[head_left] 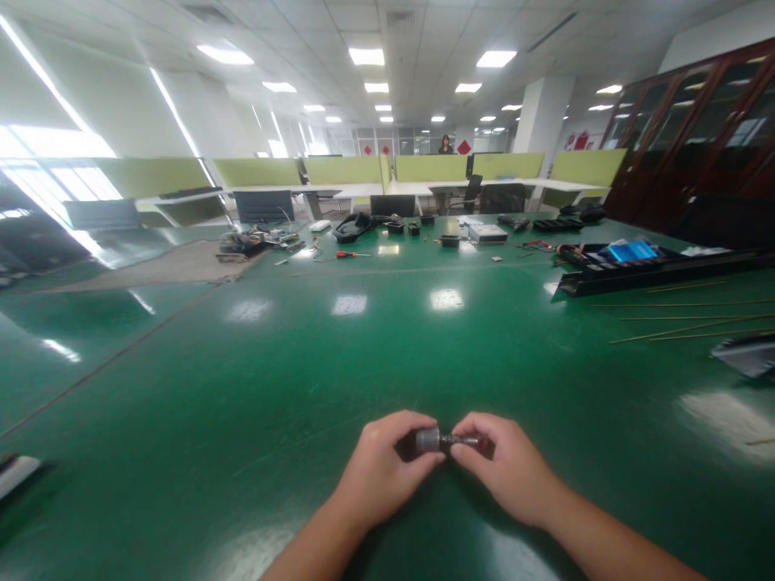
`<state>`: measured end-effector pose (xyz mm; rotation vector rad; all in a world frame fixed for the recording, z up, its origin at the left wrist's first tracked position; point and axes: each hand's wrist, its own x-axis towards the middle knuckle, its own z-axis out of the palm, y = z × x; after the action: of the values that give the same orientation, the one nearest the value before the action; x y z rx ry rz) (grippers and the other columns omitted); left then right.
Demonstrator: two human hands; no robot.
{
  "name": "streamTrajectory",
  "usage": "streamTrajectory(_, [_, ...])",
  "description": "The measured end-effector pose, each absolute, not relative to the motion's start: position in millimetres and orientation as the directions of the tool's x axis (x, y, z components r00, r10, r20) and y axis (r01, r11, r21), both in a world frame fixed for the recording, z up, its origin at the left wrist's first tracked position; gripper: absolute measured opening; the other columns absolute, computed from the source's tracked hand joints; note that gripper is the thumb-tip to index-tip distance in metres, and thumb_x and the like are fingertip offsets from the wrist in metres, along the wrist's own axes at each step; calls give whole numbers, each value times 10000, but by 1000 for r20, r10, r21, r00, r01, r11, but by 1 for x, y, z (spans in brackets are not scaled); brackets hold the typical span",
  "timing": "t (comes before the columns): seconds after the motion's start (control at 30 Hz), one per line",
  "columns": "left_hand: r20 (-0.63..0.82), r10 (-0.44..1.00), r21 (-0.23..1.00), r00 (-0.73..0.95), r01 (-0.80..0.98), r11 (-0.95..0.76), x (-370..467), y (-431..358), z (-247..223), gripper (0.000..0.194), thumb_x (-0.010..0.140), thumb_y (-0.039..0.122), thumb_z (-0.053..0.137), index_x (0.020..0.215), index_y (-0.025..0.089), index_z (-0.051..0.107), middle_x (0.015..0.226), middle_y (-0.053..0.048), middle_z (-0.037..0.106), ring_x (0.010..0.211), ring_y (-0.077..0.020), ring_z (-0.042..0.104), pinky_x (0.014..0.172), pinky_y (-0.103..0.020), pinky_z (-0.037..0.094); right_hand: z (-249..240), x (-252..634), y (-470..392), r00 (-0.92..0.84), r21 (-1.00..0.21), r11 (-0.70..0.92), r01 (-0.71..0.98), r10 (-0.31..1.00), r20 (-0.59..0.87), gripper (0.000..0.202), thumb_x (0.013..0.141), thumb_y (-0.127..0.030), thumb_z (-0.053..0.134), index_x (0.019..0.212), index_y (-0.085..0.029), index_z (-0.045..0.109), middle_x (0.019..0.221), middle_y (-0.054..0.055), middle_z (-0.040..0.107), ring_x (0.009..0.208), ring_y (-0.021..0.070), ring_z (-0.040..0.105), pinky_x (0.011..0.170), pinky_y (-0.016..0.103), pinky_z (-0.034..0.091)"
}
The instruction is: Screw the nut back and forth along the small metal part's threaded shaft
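Just above the green tabletop (363, 363), near its front edge, is a small grey cylindrical part (428, 440) with a thin dark, metallic shaft (463, 440) pointing right. The thumb and fingers of my left hand (387, 460) grip the cylinder from the left. My right hand (502, 460) pinches the shaft from the right. The two hands face each other with their fingertips close together. The part lies roughly level between them. Its fine details are too small to make out.
An orange-handled screwdriver (348, 254), a black headset-like item (353, 227) and a silver box (488, 233) lie towards the back. At the right are a black tray (596, 281) and thin rods (696, 319). A white-edged object (18, 476) is at far left.
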<state>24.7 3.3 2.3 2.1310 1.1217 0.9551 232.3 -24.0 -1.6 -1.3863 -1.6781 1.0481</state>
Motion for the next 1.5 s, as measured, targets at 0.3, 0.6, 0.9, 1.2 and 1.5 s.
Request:
streamTrajectory(0.3, [340, 851, 724, 401, 466, -509, 25, 3, 4, 233, 750, 209, 788, 974, 235, 732, 916, -8, 754, 843, -187, 702, 779, -271, 530, -2, 232, -24, -176, -904, 102, 416, 984, 30, 96, 848, -240, 628, 847, -183, 705, 753, 9, 677, 673, 159, 579, 635, 250, 415])
streamTrajectory(0.6, [339, 852, 723, 398, 470, -507, 26, 3, 6, 231, 749, 205, 785, 971, 237, 734, 914, -6, 755, 840, -186, 702, 778, -275, 528, -1, 233, -25, -168, -899, 106, 426, 985, 36, 103, 844, -241, 629, 842, -176, 708, 752, 14, 677, 675, 163, 578, 632, 255, 410])
streamTrajectory(0.9, [352, 847, 717, 398, 467, -518, 25, 3, 5, 235, 740, 205, 782, 970, 229, 736, 915, -21, 760, 841, -198, 708, 785, -287, 540, -4, 234, -23, -173, -897, 111, 429, 984, 39, 97, 844, -236, 636, 867, -184, 715, 786, 17, 697, 697, 165, 588, 654, 254, 423])
streamTrajectory(1.2, [374, 843, 710, 386, 466, -528, 25, 3, 6, 242, 735, 197, 789, 969, 228, 734, 913, -19, 760, 837, -195, 710, 774, -279, 541, -2, 234, -23, -172, -897, 110, 428, 984, 38, 104, 847, -243, 630, 861, -177, 710, 731, 5, 661, 660, 159, 566, 620, 252, 401])
streamTrajectory(1.5, [371, 843, 716, 389, 459, -526, 25, 3, 6, 255, 729, 173, 798, 968, 235, 732, 913, 1, 759, 840, -178, 708, 782, -264, 531, 0, 233, -25, -164, -904, 103, 414, 986, 38, 105, 846, -227, 621, 859, -168, 707, 734, 8, 661, 662, 157, 567, 618, 251, 402])
